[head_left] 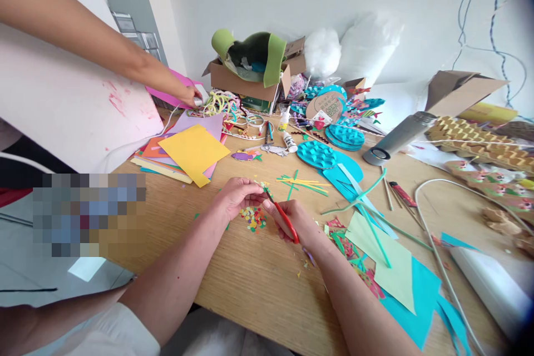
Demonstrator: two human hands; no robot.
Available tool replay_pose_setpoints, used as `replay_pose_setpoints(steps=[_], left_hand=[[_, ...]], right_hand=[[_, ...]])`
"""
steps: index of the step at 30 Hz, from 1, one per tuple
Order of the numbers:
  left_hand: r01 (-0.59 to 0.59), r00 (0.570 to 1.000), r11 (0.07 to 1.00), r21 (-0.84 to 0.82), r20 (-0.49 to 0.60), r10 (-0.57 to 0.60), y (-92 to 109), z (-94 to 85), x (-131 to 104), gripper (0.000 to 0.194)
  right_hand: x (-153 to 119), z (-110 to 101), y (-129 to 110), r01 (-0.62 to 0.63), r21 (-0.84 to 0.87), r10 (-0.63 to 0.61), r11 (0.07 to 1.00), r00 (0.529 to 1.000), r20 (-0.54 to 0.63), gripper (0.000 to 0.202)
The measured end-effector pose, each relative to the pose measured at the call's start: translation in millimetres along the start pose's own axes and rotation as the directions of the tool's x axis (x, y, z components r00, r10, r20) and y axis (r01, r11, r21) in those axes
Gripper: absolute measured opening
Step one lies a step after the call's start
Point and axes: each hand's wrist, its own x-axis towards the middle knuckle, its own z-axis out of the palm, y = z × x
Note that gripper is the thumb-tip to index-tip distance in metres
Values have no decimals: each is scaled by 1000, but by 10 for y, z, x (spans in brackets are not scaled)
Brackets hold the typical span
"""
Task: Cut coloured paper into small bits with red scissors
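My right hand [292,219] is closed around a pair of scissors with red handles [287,222], its dark blades pointing up and left. Close to the blade tips, my left hand [240,197] pinches a small piece of paper [264,184], yellow-green and mostly hidden by the fingers. Beneath both hands lies a little heap of colourful paper bits [252,219]. Thin yellow and green paper strips [302,182] lie crossed just beyond. Red and green paper scraps [352,250] are piled to the right of my right wrist.
At the left, another person's hand [192,94] reaches over a white cable by stacked coloured paper [194,150]. Glue bottles [289,142], blue egg-carton shapes [317,154] and a cardboard box [244,80] stand behind. A steel flask [398,136], light green paper [386,258] and a looping cable [436,250] occupy the right.
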Motion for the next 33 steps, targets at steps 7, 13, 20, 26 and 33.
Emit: replay_pose_setpoints(steps=[7,13,20,26,33], left_hand=[[0,1000,1000,3,-8,0,-7,-14,11,18],[8,999,999,39,-39,-6,34,16,-26,15],[15,999,998,58,-52,-12,53,18,-34,15],[-36,996,980,-198,-85,19,-19,62,-8,10],[-58,991,945,-322,-130,16,-92,176,-12,9]], right_hand=[[1,-4,-14,12,-4,-13,1000,1000,-25,59],[8,-5,10,21,-31,-23,999,998,-54,61],[18,4,14,12,-20,-13,1000,998,-57,61],[15,42,13,82,35,-80,996,995,-59,59],[18,73,20,98,36,-95,995,993,-65,58]])
